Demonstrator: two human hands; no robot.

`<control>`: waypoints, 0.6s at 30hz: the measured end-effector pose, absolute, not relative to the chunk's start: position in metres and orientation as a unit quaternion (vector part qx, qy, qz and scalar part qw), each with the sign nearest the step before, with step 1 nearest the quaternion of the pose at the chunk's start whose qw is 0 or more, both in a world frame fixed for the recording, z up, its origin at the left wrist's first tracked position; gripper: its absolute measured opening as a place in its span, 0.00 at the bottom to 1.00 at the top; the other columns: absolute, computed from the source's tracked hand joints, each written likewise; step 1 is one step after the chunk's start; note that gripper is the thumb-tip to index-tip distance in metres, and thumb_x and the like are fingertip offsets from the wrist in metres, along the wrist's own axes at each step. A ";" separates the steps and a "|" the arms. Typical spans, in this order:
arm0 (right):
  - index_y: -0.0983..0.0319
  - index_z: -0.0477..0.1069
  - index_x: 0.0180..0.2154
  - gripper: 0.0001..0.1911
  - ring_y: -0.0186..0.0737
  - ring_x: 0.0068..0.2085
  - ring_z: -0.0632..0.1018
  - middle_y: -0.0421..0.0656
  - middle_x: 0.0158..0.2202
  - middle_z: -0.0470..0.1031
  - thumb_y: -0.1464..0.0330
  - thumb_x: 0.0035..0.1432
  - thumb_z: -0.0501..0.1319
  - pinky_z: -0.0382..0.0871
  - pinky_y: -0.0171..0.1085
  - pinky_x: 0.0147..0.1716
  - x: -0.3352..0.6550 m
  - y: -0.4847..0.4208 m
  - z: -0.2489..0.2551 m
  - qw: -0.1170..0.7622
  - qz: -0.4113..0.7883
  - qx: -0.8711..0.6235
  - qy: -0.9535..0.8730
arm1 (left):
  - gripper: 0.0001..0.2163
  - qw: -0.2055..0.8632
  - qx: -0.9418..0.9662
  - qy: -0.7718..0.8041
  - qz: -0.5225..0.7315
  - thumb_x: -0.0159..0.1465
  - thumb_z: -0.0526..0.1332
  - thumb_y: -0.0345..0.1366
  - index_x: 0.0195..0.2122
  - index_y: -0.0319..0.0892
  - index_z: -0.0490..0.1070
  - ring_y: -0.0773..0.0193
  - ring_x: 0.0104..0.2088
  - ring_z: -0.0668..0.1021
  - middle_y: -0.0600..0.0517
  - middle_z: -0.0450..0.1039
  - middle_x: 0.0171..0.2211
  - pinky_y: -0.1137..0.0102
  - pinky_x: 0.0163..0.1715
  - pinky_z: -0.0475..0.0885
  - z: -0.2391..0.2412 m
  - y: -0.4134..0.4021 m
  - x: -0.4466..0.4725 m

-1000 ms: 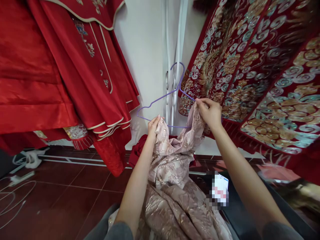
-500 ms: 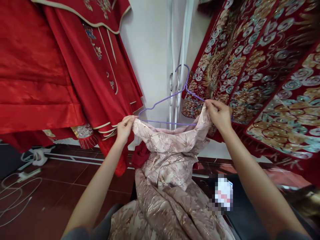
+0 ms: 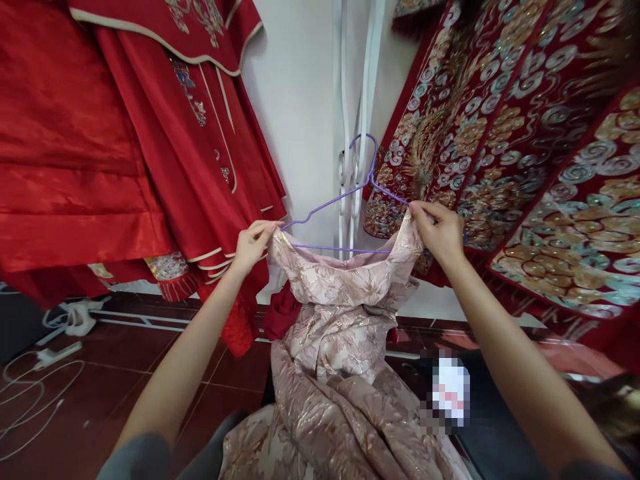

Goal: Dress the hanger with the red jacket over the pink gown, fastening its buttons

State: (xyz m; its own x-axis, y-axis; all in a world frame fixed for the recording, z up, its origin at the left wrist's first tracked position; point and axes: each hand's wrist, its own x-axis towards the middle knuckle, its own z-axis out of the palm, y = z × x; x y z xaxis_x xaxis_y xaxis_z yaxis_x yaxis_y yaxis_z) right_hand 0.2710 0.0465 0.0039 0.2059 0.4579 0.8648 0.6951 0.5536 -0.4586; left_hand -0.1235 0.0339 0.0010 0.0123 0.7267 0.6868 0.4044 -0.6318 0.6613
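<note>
A pale pink dress (image 3: 345, 287) with a shiny floral pattern hangs down in front of me, its skirt spreading toward the bottom edge. Inside its neckline sits a purple hanger (image 3: 327, 202), hook upward. My left hand (image 3: 253, 245) pinches the left shoulder of the dress at the hanger's left end. At the other end, my right hand (image 3: 443, 229) is closed on the right shoulder, fingers and thumb pressed together against fabric and hanger. The hanger's tips are hidden by the cloth and fingers.
Red garments (image 3: 200, 153) hang at the left, and embroidered dark red garments (image 3: 500, 147) at the right. A white wall (image 3: 300, 100) stands behind. White cables (image 3: 45, 393) and a power strip (image 3: 59, 355) lie on the tiled floor. A dark surface (image 3: 505, 427) is at lower right.
My left hand has moved slightly up and right, bringing the left shoulder of the dress over the hanger's left end. My right hand has stayed almost in place.
</note>
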 end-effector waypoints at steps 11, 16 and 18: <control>0.57 0.74 0.52 0.19 0.46 0.48 0.78 0.45 0.48 0.79 0.59 0.61 0.59 0.67 0.44 0.52 0.293 0.034 0.000 0.537 -0.073 -0.461 -0.703 | 0.19 0.136 0.749 0.398 0.513 0.54 0.69 0.43 0.46 0.45 0.78 0.51 0.50 0.76 0.48 0.79 0.45 0.63 0.53 0.65 0.019 0.075 -0.063; 0.57 0.75 0.43 0.17 0.43 0.49 0.77 0.44 0.47 0.78 0.57 0.60 0.56 0.68 0.45 0.52 0.317 0.040 -0.037 0.702 0.100 -0.449 -0.544 | 0.26 0.265 0.635 0.420 0.592 0.50 0.71 0.46 0.49 0.41 0.74 0.59 0.40 0.79 0.46 0.78 0.43 0.64 0.47 0.71 -0.028 0.079 -0.089; 0.58 0.74 0.39 0.17 0.41 0.42 0.80 0.44 0.39 0.80 0.56 0.60 0.53 0.73 0.44 0.46 0.320 0.043 -0.063 0.728 0.277 -0.429 -0.458 | 0.24 0.356 0.589 0.451 0.569 0.53 0.66 0.51 0.45 0.40 0.74 0.62 0.30 0.79 0.46 0.78 0.35 0.65 0.38 0.75 -0.054 0.077 -0.100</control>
